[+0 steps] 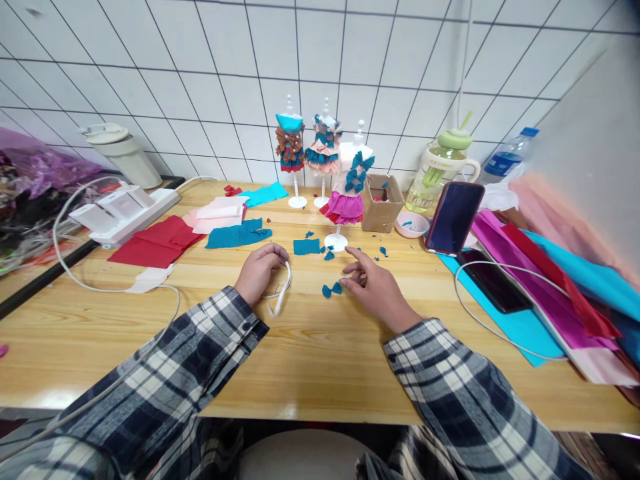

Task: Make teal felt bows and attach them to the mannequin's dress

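Observation:
My left hand [261,272] is closed, its fingers pinching a thin white looped strip [286,288] whose tail hangs toward the table. My right hand [380,293] hovers with the index finger stretched out and the thumb apart from it. Just left of that thumb lies a small teal fabric bow [327,291]. Beyond the hands are a teal rectangle of cloth [306,247] and several teal scraps. The nearest mini dress form [345,193] wears a white top with teal bows and a magenta skirt. Two more dressed forms [290,143] stand behind it.
Left are red cloth [157,241], teal cloth [237,235] and a power strip [127,213] with a trailing cable. A cardboard box [383,203], pink dish [413,225], propped phone [455,217], flat phone [495,280] and drink jug [443,170] stand or lie right, beside layered fabrics.

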Available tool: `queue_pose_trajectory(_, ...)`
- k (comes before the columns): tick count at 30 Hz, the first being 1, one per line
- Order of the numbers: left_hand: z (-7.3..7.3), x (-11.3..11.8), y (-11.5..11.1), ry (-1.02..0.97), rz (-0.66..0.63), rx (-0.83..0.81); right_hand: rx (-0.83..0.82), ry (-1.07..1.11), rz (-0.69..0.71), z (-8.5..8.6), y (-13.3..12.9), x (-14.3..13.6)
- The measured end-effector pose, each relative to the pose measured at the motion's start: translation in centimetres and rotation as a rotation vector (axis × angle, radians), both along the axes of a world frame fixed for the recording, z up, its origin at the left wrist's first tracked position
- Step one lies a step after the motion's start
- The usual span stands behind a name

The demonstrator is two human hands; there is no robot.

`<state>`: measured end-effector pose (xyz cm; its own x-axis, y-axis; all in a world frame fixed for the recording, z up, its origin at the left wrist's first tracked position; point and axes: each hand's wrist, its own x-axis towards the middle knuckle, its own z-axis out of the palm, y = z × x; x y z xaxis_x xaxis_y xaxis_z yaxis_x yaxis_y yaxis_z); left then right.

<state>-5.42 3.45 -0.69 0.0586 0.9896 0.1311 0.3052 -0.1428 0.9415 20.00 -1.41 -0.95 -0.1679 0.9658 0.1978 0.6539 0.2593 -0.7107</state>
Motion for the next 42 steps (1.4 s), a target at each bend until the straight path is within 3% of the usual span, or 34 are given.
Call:
queue_pose_trajectory(7, 1.4, 1.0, -1.7, 0.796, 0.175, 0.445, -0.021, 0.016, 0.038, -0.6, 0.0, -0.9)
queue_pose_trajectory(10, 2.2, 1.5, -2.9, 0.901, 0.188, 0.576, -0.051, 0.061, 0.027, -0.8, 0.0, -1.1)
queue_pose_trajectory(14, 2.5, 2.1, -4.1, 0.855, 0.078, 0.706, -0.044, 0.035, 0.038, -0.8, -0.1, -1.3)
queue_pose_trajectory(18, 2.1, 2.6, -4.3, 0.759, -0.063, 0.645, -0.059, 0.015, 0.027, -0.9, -0.1, -1.3)
queue_pose_trajectory(22, 1.8, 2.7, -3.9, 0.792, -0.124, 0.519, -0.115, 0.048, 0.024, -0.8, 0.0, -1.1)
queue_pose_trajectory(30, 0.7, 4.2, -3.7, 0.88, -0.265, 0.403, -0.092, 0.521, 0.035, -0.5, 0.2, -1.1)
queue_pose_trajectory(34, 0.5, 4.7, -3.9, 0.852, -0.331, 0.349, -0.026, 0.485, -0.003, 0.1, 0.1, -1.5)
queue_pose_trajectory(39, 0.6, 4.5, -4.0, 0.71, -0.359, 0.239, 0.047, 0.319, -0.001, 0.6, -0.2, -1.3)
queue_pose_trajectory(42, 0.8, 4.3, -3.9, 0.488, -0.337, 0.123, -0.031, 0.421, 0.087, 0.6, -0.3, -1.1)
